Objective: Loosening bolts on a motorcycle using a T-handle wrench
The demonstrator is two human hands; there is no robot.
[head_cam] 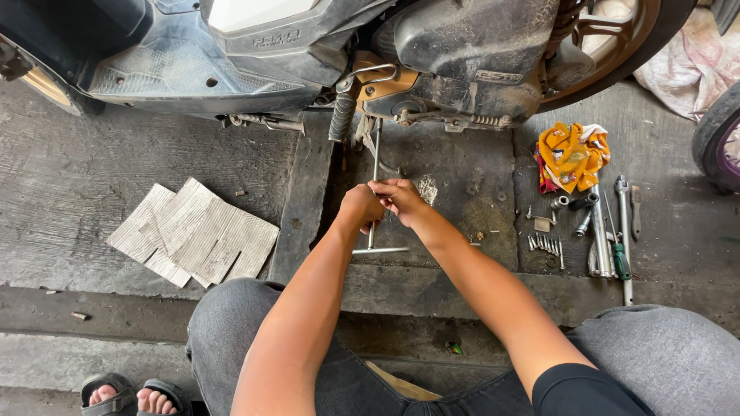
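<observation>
Grimy concrete floor spreads under a scooter at twelve o'clock. Left hand and right hand both close around the shaft of a T-handle wrench running up toward the engine. At three o'clock lie loose tools and an orange rag; cardboard at nine.

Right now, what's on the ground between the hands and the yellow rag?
In the head view, only bare concrete lies between the hands on the T-wrench and the rag.
</observation>
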